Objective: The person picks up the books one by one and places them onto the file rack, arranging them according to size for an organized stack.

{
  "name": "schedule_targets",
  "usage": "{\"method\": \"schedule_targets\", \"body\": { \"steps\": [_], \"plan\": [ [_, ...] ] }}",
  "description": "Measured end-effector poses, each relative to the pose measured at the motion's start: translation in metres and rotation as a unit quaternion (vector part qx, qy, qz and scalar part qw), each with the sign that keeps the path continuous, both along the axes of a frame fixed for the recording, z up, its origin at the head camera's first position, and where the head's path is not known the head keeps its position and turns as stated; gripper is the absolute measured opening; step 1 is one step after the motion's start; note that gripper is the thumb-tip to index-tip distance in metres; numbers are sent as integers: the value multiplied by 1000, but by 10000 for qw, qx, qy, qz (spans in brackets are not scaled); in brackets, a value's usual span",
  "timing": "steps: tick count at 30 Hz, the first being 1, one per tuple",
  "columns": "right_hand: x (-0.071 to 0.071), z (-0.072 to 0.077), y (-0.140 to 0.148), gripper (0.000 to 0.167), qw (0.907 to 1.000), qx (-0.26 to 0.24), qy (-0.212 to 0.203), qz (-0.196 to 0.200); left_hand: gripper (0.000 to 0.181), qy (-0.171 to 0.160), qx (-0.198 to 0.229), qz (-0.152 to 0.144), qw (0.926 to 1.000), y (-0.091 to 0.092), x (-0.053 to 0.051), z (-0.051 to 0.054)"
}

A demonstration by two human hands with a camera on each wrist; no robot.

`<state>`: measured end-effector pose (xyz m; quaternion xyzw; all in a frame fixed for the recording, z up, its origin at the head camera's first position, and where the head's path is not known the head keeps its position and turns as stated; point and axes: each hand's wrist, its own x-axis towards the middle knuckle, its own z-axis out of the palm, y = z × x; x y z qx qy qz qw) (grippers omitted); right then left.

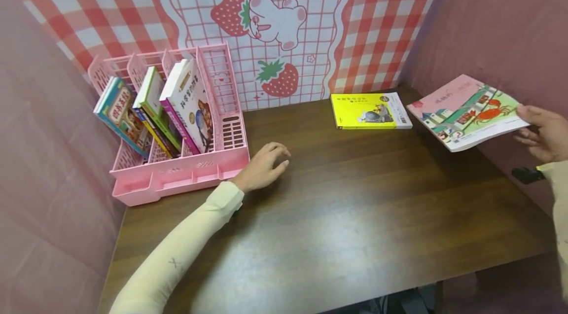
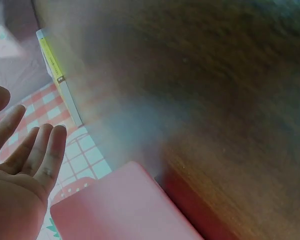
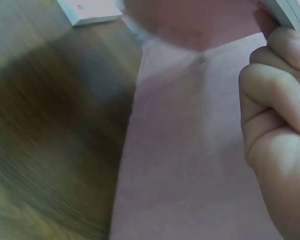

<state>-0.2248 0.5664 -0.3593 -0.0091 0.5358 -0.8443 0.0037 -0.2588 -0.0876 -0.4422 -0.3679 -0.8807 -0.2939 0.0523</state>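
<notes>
My right hand [image 1: 547,132] pinches the right edge of a thin pink-and-green book [image 1: 468,113] with a red crab on its cover. The book is held tilted above the table's right side. In the right wrist view, the curled fingers [image 3: 275,90] grip its page edge. My left hand [image 1: 265,166] is over the table beside the pink book rack [image 1: 179,163], its fingers loosely bent and holding nothing. The left wrist view shows that hand [image 2: 27,165] near the rack's pink corner [image 2: 120,205]. A yellow book [image 1: 370,111] lies flat at the back of the table.
Several books, among them a white one with a purple spine [image 1: 191,107] and a blue one [image 1: 124,114], stand leaning in the rack. A checked strawberry cloth [image 1: 377,23] hangs behind the wooden table [image 1: 337,215]. Pink cloth [image 1: 497,23] hangs along the right side.
</notes>
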Motion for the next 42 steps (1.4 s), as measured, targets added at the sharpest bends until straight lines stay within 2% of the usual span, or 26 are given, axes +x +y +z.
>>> {"method": "schedule_targets", "body": {
  "steps": [2, 5, 10, 15, 19, 25, 34, 42],
  "plan": [
    [1, -3, -6, 38, 9951, -808, 363, 435, 24, -17, -16, 29, 10000, 0, 1, -1],
    [-2, -4, -23, 41, 9812, -1517, 701, 967, 22, -46, 2, 39, 10000, 0, 2, -2],
    [-13, 0, -61, 38, 9724, -1755, 837, 1287, 22, -98, 41, 30, 9999, 1, 4, 0],
    [-25, 0, -102, 36, 9678, -1588, 1020, 1666, 23, -161, 64, -10, 9998, 0, 5, 2],
    [-32, -1, -128, 34, 9692, -1267, 1103, 1801, 22, -188, 136, -27, 9997, 0, 6, 4],
    [-39, -7, -160, 34, 9727, -760, 1151, 1865, 21, -493, 396, -60, 9980, 2, 8, 5],
    [-39, -16, -192, 34, 9721, -484, 1225, 1940, 22, -635, 425, -89, 9970, 8, 10, 9],
    [-38, -21, -217, 30, 9741, -471, 1166, 1878, 23, -731, 406, -143, 9964, 17, 12, 12]
  ]
}}
